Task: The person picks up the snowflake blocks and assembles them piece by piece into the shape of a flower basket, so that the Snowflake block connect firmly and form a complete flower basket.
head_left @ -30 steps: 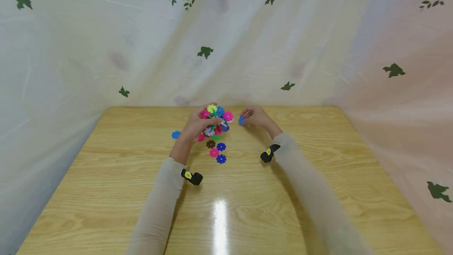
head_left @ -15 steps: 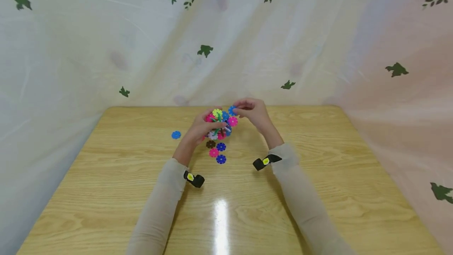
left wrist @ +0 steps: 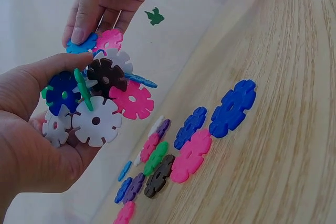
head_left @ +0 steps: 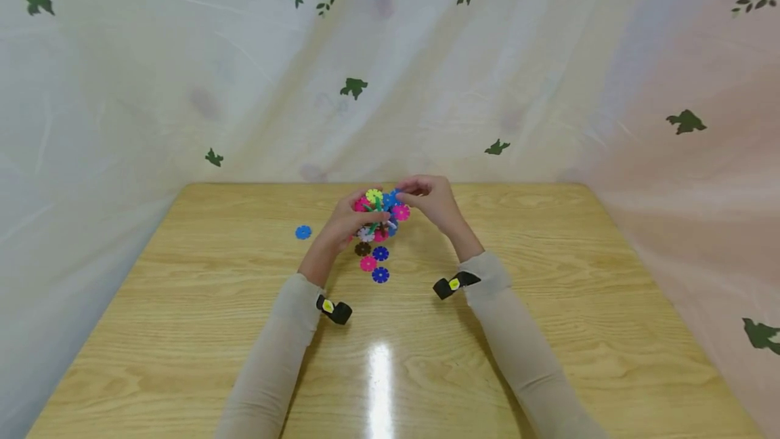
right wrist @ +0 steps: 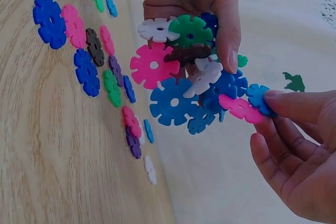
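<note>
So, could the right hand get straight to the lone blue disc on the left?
Probably not: the left hand, holding the disc cluster, bars the direct way to the lone blue disc, and the right hand pinches another disc.

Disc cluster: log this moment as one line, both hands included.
Left hand: holds disc cluster | Right hand: pinches blue disc at cluster's edge | Table: loose discs in several colours

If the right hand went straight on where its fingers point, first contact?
The right hand, pinching a blue disc, would most likely meet the cluster of discs held in the left hand. Depth leaves unclear which piece comes first, or whether they already touch.
</note>
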The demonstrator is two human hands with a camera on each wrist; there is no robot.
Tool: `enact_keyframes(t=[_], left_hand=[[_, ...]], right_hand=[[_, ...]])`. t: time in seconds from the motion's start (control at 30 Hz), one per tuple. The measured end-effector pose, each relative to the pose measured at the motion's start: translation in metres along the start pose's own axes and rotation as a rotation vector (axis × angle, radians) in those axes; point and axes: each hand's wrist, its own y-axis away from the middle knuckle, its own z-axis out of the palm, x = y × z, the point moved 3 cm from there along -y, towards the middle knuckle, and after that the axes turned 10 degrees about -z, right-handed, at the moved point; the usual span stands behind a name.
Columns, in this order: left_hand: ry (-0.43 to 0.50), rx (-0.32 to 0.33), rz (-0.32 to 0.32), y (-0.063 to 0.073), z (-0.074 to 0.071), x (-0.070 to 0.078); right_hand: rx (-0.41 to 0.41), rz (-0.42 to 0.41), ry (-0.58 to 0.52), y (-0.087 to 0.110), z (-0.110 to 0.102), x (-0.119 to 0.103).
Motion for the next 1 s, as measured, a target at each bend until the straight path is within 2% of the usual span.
enact_keyframes(t=[0.37, 0.6, 0.73, 1.0], left_hand=[[-0.012, 0.017, -0.002, 0.0011, 0.0009, 0.0018], [-0.028, 0.026, -0.005, 0.002, 0.0024, 0.0027], [-0.025, 0.029, -0.008, 0.0025, 0.0038, 0.0037], [-0.044, 0.048, 0.009, 0.0057, 0.0041, 0.0065]], right_hand=[[0.015, -0.095, 0.125, -0.0022, 0.0059, -0.001], [0.025, -0.109, 0.175, -0.0002, 0.0081, -0.0045], [0.026, -0.101, 0.164, 0.0007, 0.0074, -0.0059], [0.0, -0.059, 0.073, 0.0018, 0.0046, -0.0049]])
